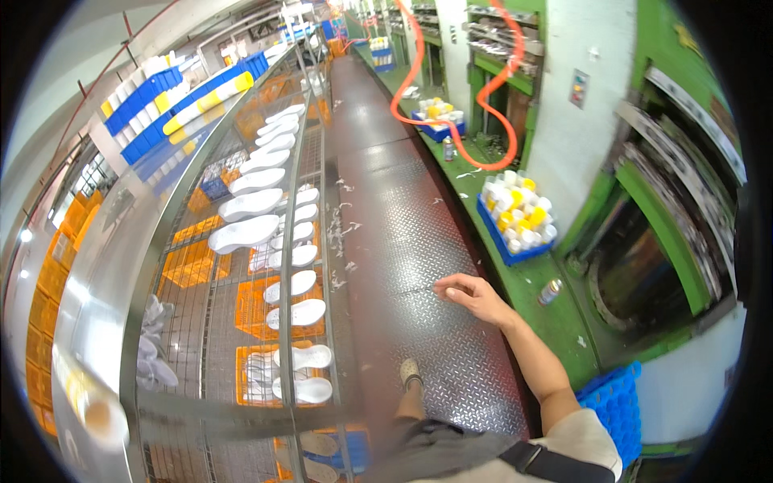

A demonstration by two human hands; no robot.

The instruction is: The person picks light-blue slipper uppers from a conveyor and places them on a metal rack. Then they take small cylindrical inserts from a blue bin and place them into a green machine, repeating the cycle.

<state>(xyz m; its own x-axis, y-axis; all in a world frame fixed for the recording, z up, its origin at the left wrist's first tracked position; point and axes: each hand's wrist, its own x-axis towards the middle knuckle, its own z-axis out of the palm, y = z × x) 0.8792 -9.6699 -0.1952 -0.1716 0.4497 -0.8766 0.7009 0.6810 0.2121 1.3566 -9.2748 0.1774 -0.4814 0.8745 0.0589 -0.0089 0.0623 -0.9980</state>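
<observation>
My right hand (475, 297) hangs over the patterned metal walkway (427, 233), its fingers loosely stretched with nothing in them. It touches nothing; nearest to it on the right is a spray can (550, 291) standing on the green ledge. My left hand is out of view. To the left of the walkway, white shoe soles (244, 234) lie in a row on a wire rack (193, 322). More white soles (296, 312) sit on a lower level. A blurred pale roll-like thing (103, 423) shows at the lower left.
A blue crate (515, 256) of white and yellow cups stands on the green ledge (564, 346), beside green machines (676, 241). An orange hose (394, 105) hangs ahead. Orange crates (193, 258) stand behind the rack; a blue basket (616, 410) is at my right.
</observation>
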